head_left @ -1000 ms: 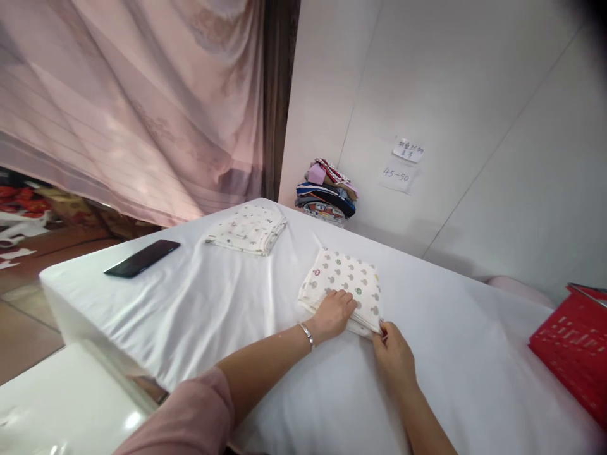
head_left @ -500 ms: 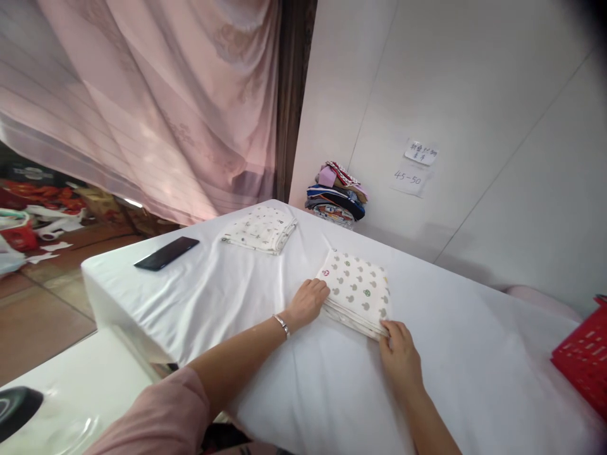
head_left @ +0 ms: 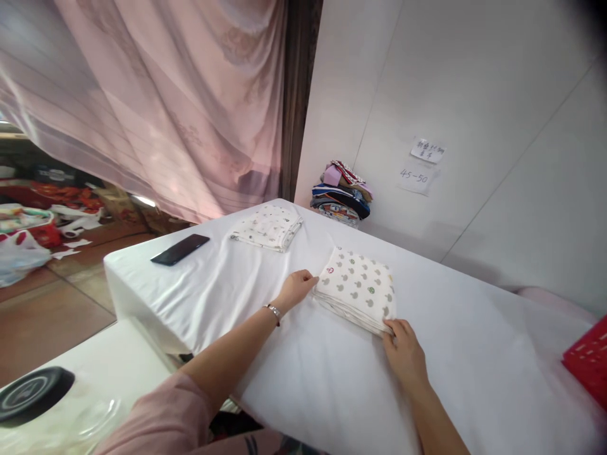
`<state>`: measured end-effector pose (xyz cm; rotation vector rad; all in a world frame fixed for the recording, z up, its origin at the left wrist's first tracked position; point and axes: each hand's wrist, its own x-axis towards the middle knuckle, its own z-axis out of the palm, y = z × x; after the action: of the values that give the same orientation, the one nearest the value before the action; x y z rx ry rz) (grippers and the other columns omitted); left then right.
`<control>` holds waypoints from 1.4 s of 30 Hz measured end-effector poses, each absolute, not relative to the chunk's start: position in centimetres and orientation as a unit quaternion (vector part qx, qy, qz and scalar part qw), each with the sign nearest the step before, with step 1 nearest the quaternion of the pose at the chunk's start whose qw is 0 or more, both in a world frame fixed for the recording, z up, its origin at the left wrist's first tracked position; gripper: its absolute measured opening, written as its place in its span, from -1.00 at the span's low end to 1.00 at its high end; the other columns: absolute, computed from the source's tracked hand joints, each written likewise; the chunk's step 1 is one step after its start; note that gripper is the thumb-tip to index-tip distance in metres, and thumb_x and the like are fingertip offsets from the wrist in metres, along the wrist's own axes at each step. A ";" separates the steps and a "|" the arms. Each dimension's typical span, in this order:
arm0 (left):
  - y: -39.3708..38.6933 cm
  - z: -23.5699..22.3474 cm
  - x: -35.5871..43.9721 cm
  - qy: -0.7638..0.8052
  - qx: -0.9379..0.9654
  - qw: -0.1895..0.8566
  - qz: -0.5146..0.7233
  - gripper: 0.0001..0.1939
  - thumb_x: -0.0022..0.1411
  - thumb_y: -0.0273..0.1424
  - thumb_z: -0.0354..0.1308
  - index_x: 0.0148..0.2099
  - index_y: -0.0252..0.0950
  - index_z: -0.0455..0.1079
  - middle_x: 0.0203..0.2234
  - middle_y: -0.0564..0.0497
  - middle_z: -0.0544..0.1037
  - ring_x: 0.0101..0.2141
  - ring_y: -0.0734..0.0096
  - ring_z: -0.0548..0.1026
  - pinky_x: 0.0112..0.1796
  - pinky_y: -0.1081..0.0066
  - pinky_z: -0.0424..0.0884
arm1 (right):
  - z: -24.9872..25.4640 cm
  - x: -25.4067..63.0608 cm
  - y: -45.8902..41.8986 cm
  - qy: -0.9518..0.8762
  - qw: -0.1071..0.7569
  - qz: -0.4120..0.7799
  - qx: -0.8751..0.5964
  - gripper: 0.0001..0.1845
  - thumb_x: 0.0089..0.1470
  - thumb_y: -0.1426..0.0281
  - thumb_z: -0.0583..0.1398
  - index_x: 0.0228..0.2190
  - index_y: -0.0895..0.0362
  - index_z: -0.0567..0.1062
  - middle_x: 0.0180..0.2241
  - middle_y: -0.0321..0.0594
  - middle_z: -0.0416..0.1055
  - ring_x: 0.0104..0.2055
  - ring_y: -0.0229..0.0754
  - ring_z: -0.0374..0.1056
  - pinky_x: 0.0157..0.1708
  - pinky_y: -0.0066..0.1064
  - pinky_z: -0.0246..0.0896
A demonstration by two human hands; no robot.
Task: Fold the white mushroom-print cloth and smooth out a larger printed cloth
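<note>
Two corners of the folded printed cloth (head_left: 356,282), pinched by left hand (head_left: 296,287) and right hand (head_left: 405,351), seem mid-straightening; release calls for gentleness.

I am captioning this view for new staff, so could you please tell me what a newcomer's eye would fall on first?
Probably the large, draped pink fabric curtain across the upper left. Next, likely, comes the folded white cloth with grey prints on the white-covered table, with the left hand at its left corner and the right hand pinching its near right corner. The slotted red plastic basket also stands out, at the right edge.
</note>
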<state>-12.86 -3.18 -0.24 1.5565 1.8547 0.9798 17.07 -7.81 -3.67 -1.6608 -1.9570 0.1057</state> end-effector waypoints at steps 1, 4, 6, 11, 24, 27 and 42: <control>-3.1 0.0 -12.6 0.694 0.575 0.263 0.344 -0.69 0.08 -0.13 0.01 -0.47 -0.26 0.34 -0.59 0.07 0.43 -0.52 0.42 0.38 -0.53 0.49 0.18 | -3.7 17.1 -7.8 -0.731 0.282 0.038 -0.620 -0.68 0.00 0.38 -0.02 -0.20 0.07 0.39 -0.15 -0.23 0.28 -0.11 -0.19 0.25 -0.27 -0.38 0.23; -2.9 0.6 -11.6 0.713 0.581 0.267 0.289 -0.64 0.02 -0.04 0.06 -0.48 -0.25 0.32 -0.56 0.03 0.46 -0.49 0.38 0.40 -0.52 0.48 0.16 | -3.8 17.1 -7.8 -0.730 0.281 0.034 -0.622 -0.68 0.01 0.37 -0.02 -0.19 0.07 0.39 -0.14 -0.23 0.28 -0.08 -0.19 0.23 -0.24 -0.37 0.22; -2.7 1.0 -11.1 0.712 0.585 0.269 0.281 -0.70 -0.01 -0.11 0.12 -0.50 -0.26 0.31 -0.54 0.02 0.46 -0.47 0.37 0.40 -0.51 0.49 0.16 | -3.9 17.2 -7.8 -0.730 0.280 0.034 -0.622 -0.67 0.01 0.38 -0.02 -0.18 0.06 0.39 -0.13 -0.23 0.27 -0.08 -0.19 0.23 -0.24 -0.37 0.22; -1.8 1.0 -11.7 0.710 0.570 0.288 0.297 -0.79 0.03 -0.22 0.10 -0.47 -0.27 0.30 -0.56 0.06 0.44 -0.50 0.45 0.38 -0.54 0.52 0.15 | -3.9 17.2 -7.8 -0.730 0.273 0.039 -0.625 -0.65 0.02 0.37 -0.03 -0.16 0.02 0.40 -0.09 -0.25 0.25 -0.05 -0.19 0.21 -0.24 -0.38 0.23; -2.0 0.4 -11.7 0.697 0.548 0.333 0.321 -0.76 0.04 -0.20 0.11 -0.46 -0.27 0.24 -0.61 0.09 0.40 -0.56 0.51 0.36 -0.58 0.56 0.18 | -3.5 17.2 -7.9 -0.715 0.300 0.036 -0.630 -0.69 0.00 0.37 -0.02 -0.23 0.04 0.42 -0.11 -0.26 0.27 -0.08 -0.20 0.23 -0.23 -0.38 0.21; -1.9 0.6 -11.2 0.685 0.536 0.360 0.336 -0.77 0.09 -0.22 0.08 -0.43 -0.28 0.22 -0.63 0.10 0.39 -0.57 0.54 0.38 -0.56 0.58 0.23 | -3.1 17.2 -7.9 -0.708 0.305 0.043 -0.635 -0.70 -0.02 0.37 -0.02 -0.26 0.05 0.42 -0.16 -0.28 0.30 -0.17 -0.23 0.27 -0.27 -0.40 0.20; -2.5 0.9 -9.7 0.612 0.710 0.055 0.344 -0.78 0.14 -0.46 0.00 -0.13 -0.27 0.29 -0.17 -0.08 0.42 -0.14 0.31 0.37 -0.11 0.33 0.26 | -3.7 17.5 -7.5 -0.732 0.293 0.062 -0.612 -0.70 -0.06 0.41 -0.03 -0.30 0.05 0.42 -0.19 -0.27 0.31 -0.21 -0.23 0.29 -0.34 -0.44 0.21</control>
<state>-9.72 -2.54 0.89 2.1568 1.8577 1.0430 17.48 -7.48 -3.70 -1.6296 -1.9512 0.1658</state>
